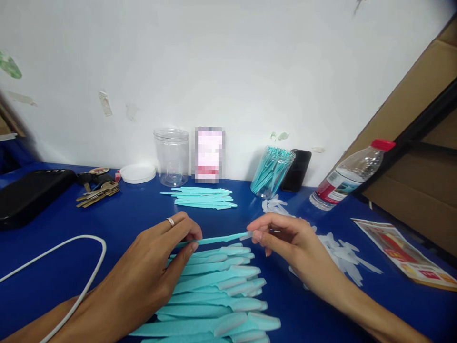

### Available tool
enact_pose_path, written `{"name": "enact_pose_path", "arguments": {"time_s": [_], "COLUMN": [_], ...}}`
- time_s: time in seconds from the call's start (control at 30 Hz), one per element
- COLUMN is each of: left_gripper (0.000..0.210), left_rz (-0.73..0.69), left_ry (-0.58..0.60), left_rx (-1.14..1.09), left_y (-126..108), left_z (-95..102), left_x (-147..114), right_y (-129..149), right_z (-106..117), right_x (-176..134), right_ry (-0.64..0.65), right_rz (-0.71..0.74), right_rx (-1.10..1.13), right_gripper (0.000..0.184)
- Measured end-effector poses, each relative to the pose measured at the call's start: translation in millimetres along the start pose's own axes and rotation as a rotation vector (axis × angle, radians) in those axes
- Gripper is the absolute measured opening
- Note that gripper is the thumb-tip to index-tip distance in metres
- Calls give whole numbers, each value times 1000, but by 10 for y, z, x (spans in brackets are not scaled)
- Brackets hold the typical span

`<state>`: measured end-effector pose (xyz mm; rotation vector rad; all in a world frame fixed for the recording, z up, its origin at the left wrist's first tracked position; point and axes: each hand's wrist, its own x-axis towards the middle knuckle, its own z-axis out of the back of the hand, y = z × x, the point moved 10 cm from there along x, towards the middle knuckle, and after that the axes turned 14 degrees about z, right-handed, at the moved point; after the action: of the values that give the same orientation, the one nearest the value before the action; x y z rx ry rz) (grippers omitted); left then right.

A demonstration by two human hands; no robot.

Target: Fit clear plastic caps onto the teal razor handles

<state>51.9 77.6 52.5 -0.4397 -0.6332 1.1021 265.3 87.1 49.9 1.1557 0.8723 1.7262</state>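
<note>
My left hand (157,257), with a ring on one finger, pinches the handle of a thin turquoise eyebrow razor (221,238). At the razor's other end, my right hand (285,233) pinches a translucent blade cover (245,235) between thumb and fingertips; the fingers partly hide it. Below both hands lies a layered row of turquoise eyebrow razors (221,300) with pale covered tips pointing right, its left part behind my left hand. A loose pile of translucent blade covers (342,255) spreads beside and beyond my right hand.
Behind are a small razor stack (203,197), an empty clear jar (172,159), a white lid (137,173), a blurred-out upright screen (210,155), a razor-filled jar (271,174) and a dark phone (297,170). A bottle (348,178) stands right, keys (98,193) left. A white cable (102,252) crosses my left forearm.
</note>
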Motion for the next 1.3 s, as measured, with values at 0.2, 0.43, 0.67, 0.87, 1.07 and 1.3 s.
{"name": "enact_pose_path", "arguments": {"time_s": [0.2,0.43,0.67,0.87,1.07,1.3], "left_gripper": [15,25,24,31,34,34], "left_rz": [-25,-42,-78,-185,-271,-234], "left_ry": [-29,-82,-62,-46,-42,-85], "left_rx": [7,-3,-34,-3,140,114], "left_y": [13,-66,-140,-242,-317,-340], "left_z": [22,79,77,77,31,59], "left_x": [4,-20,-49,-131,-252,-260], "right_y": [-28,-99,-174,-153,-150,-143], "right_z": [-53,-136,-165,-199,-317,-329], "right_x": [-15,-35,-59,-77,-128,-116], "right_ry": [45,26,0,33,126,145], "right_rz": [-34,-152,-254,-263,-281,-270], "right_rx": [185,503,620,623,666,651], "right_gripper": [20,11,21,19,16,19]}}
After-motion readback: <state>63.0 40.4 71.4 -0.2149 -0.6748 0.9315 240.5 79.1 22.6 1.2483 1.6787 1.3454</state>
